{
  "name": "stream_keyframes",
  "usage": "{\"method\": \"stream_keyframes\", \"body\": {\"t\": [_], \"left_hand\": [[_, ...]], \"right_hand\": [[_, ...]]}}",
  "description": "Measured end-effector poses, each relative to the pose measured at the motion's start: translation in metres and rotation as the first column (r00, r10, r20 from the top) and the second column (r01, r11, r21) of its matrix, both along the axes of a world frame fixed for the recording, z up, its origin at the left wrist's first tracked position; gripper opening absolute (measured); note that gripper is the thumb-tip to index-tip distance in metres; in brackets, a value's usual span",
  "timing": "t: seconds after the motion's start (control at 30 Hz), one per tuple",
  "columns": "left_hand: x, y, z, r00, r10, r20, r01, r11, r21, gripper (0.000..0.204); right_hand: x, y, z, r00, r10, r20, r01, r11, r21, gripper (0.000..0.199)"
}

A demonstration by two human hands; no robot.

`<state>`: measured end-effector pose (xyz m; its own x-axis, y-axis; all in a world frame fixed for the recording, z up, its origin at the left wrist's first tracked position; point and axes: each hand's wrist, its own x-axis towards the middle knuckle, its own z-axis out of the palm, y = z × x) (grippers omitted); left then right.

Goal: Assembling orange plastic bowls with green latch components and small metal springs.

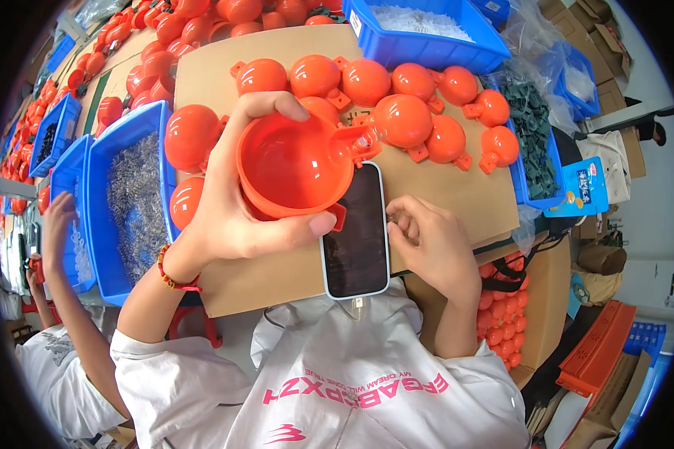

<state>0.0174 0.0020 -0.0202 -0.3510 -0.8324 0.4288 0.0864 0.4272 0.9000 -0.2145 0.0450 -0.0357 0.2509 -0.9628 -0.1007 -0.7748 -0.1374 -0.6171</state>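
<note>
My left hand (225, 206) is closed around a red plastic cup (292, 172), its round hollow facing up. A slotted tab juts from the cup's right side, and a smaller one shows near my thumb. My right hand (440, 251) is curled at the right edge of a smartphone (356, 251), apart from the cup. Its fingers are bent in, and whatever they hold, if anything, is hidden. The phone lies dark-screened on the cardboard with a cable plugged into its near end. Beyond the cup, several red round cups (402, 120) lie dome up with their tabs showing.
Blue bins hold metal springs (135, 202) on the left, dark green parts (530, 135) on the right and whitish small pieces (419, 24) at the back. A cardboard box (543, 329) of red balls stands lower right. A co-worker's arm (75, 292) reaches in at left.
</note>
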Motion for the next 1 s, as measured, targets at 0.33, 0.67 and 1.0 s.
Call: {"method": "stream_keyframes", "body": {"t": [0.33, 0.67, 1.0], "left_hand": [[-0.001, 0.002, 0.002, 1.0, 0.004, -0.014, -0.004, 1.0, 0.003, 0.066], [-0.002, 0.002, 0.003, 0.999, 0.023, -0.036, -0.022, 1.0, 0.011, 0.064], [-0.002, 0.002, 0.005, 0.994, 0.055, -0.098, -0.05, 0.997, 0.054, 0.065]], "right_hand": [[0.0, 0.0, -0.001, 0.978, -0.136, 0.158, 0.151, 0.985, -0.087, 0.007], [0.027, -0.001, 0.017, 0.839, 0.179, 0.514, 0.105, 0.874, -0.474, 0.013], [0.045, -0.006, 0.011, 0.811, 0.246, 0.53, 0.036, 0.884, -0.465, 0.013]]}}
